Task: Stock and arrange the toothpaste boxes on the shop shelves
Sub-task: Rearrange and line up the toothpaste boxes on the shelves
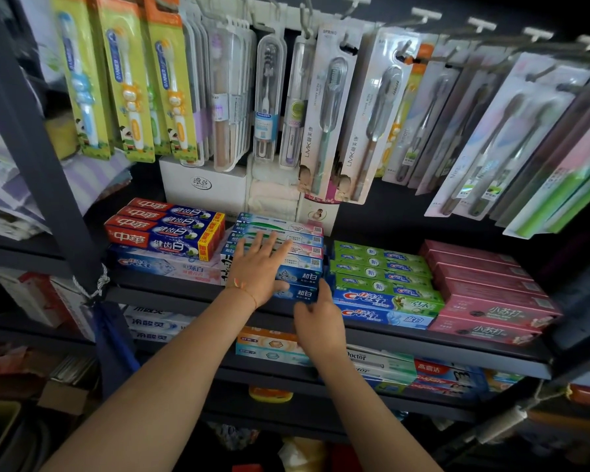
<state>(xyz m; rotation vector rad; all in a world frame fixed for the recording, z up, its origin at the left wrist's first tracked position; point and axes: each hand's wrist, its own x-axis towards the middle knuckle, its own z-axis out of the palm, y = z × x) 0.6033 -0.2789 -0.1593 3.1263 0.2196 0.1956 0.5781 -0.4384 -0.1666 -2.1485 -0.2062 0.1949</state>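
Hands meet at a stack of blue toothpaste boxes (286, 264) on the dark middle shelf (423, 338): the left hand (258, 267) lies flat on top, fingers straight, while the right hand (319, 321) touches the stack's front edge, its hold unclear. Red boxes (164, 229) sit left, green boxes (382, 270) right, toothbrush packs (327, 117) above.

From where I sit, the toothpaste boxes (280, 264) read as glossy printed cardboard, catching light along their top faces. The shelf (423, 338) edge looks like dark, matt painted metal, smooth. At twelve o'clock the toothbrush packs (324, 124) are clear shiny plastic over card backing, hung on pale hooks (423, 15), probably plastic-tipped. At nine o'clock, a rough twisted cord (97, 284) wraps the matt upright post (41, 165).
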